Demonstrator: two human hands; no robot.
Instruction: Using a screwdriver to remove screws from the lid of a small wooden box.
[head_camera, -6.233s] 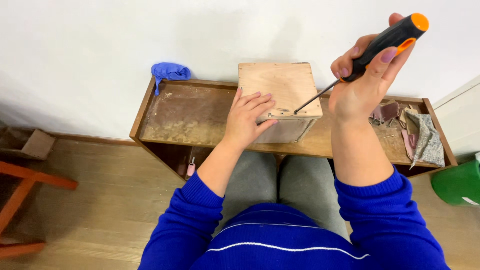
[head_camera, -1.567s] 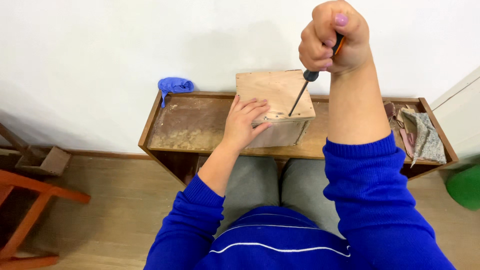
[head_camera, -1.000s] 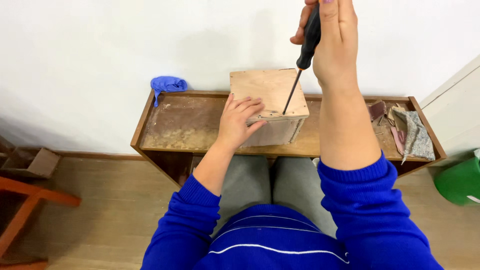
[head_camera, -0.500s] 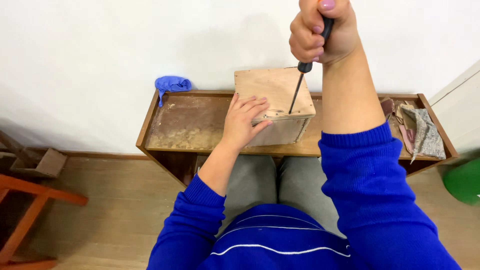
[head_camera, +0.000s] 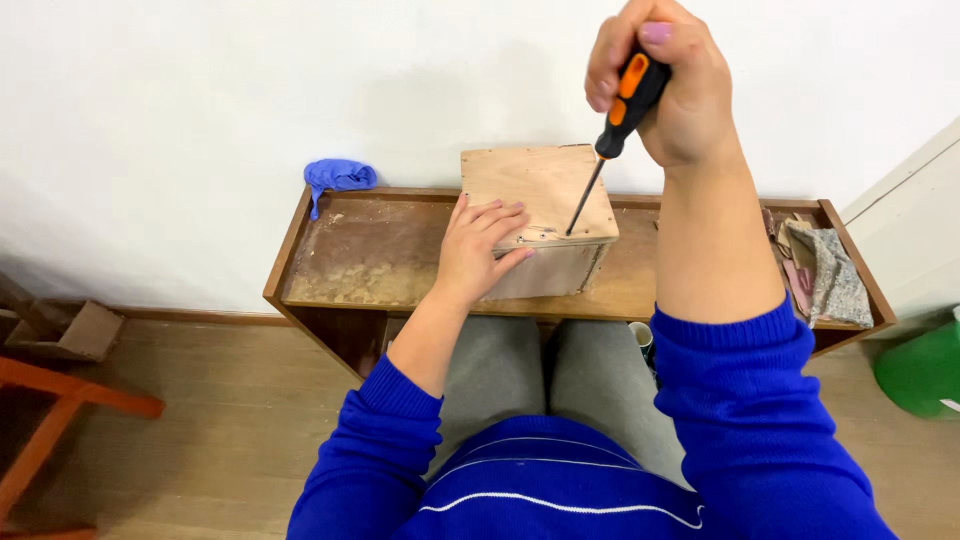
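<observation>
Right hand (head_camera: 665, 85) fingers, re-wrapped since 1 second ago, grip an orange-and-black screwdriver (head_camera: 618, 110), tip on the plywood box (head_camera: 538, 195). Left hand (head_camera: 478, 250) presses flat, fingers spread, steadying the box on the dusty tabletop (head_camera: 360, 255). Turning seems underway.

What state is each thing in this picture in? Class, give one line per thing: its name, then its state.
Screwdriver: upright, slightly tilted, tip on the box top near its front edge.
Wooden box: closed, standing on the bench.
Right hand: fist shut round the screwdriver handle.
Left hand: flat, pressing on the box.
Blue cloth: crumpled at the bench's back corner.
Bench: dusty, worn.
</observation>
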